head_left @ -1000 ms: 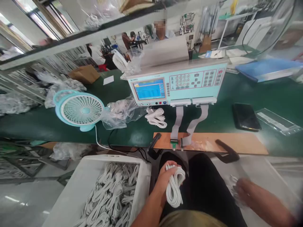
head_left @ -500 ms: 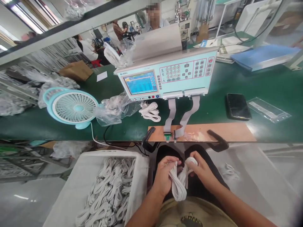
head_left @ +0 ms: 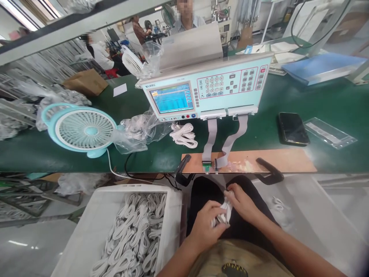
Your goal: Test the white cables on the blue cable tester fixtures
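My left hand [head_left: 206, 225] and my right hand [head_left: 242, 202] are together over my lap, both gripping a bundle of white coiled cables [head_left: 223, 213], which is mostly hidden between them. Just above the hands, a brown board [head_left: 273, 161] at the table's front edge carries two connectors [head_left: 211, 165] on grey ribbon cables from a light blue tester [head_left: 207, 90] with a lit screen. A white bin [head_left: 98, 215] full of white cable coils [head_left: 135, 238] stands at my lower left.
On the green table [head_left: 331, 100] are a blue desk fan [head_left: 82, 129], a plastic bag of cables [head_left: 141, 130], a loose cable coil [head_left: 184, 135], a black phone [head_left: 292, 128] and a clear bag [head_left: 328, 132]. Black clamps [head_left: 269, 171] hold the board. Other people sit behind the tester.
My right hand came in from the right and joined the left on the cable bundle. Both hands then closed over it and shifted slightly lower, hiding most of the bundle.
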`<control>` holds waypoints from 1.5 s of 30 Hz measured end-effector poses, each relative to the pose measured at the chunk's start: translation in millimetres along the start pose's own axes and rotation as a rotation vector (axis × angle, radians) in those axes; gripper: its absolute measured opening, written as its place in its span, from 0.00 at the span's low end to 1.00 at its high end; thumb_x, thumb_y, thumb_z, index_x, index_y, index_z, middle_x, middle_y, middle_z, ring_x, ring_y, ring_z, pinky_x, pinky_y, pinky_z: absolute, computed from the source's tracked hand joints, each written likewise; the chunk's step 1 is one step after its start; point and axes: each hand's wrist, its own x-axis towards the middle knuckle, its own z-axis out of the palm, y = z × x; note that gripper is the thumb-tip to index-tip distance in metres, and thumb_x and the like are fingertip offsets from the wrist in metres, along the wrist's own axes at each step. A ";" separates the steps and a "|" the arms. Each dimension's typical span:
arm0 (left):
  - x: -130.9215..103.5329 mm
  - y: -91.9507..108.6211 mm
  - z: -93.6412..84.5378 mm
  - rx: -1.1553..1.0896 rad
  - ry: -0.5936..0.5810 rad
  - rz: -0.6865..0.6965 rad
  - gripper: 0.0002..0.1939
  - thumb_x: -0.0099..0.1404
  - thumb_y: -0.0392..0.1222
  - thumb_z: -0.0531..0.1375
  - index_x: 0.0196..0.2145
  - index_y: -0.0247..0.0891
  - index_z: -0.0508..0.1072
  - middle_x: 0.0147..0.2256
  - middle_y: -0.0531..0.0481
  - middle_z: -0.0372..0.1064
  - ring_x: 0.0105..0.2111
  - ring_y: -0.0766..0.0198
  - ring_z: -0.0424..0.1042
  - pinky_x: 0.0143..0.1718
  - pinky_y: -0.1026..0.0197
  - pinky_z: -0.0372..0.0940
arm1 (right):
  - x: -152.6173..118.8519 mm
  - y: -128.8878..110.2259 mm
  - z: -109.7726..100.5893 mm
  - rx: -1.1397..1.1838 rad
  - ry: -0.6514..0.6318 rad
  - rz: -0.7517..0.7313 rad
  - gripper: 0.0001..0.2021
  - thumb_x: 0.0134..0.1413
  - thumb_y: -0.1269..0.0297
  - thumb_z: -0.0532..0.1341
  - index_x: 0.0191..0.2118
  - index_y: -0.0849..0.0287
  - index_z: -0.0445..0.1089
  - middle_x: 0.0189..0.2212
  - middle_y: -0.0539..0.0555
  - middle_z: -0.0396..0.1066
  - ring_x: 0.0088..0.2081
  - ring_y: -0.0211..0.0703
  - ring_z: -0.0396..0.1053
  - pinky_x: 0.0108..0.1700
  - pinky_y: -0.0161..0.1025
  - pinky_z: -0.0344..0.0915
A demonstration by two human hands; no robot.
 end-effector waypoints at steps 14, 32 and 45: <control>45.0 2.5 -15.1 -0.265 0.206 -0.274 0.12 0.60 0.43 0.60 0.24 0.35 0.78 0.29 0.48 0.71 0.33 0.62 0.69 0.37 0.62 0.62 | 14.1 -26.9 0.5 -0.046 -0.043 -0.337 0.10 0.62 0.61 0.53 0.29 0.57 0.62 0.24 0.48 0.63 0.26 0.38 0.60 0.29 0.35 0.58; 67.9 -11.2 -12.4 -0.916 0.283 -0.668 0.26 0.41 0.56 0.72 0.31 0.31 0.77 0.19 0.53 0.66 0.16 0.72 0.61 0.12 0.71 0.47 | 38.2 -33.7 13.5 0.437 0.081 0.001 0.22 0.49 0.42 0.64 0.28 0.59 0.69 0.22 0.50 0.66 0.25 0.39 0.60 0.28 0.37 0.58; 68.0 -19.1 -36.9 -0.368 -0.014 -0.300 0.15 0.63 0.47 0.55 0.24 0.35 0.68 0.22 0.56 0.59 0.23 0.70 0.61 0.24 0.67 0.58 | 36.0 -53.5 13.9 0.620 0.085 0.174 0.24 0.37 0.42 0.70 0.24 0.59 0.67 0.19 0.47 0.63 0.22 0.36 0.57 0.26 0.34 0.55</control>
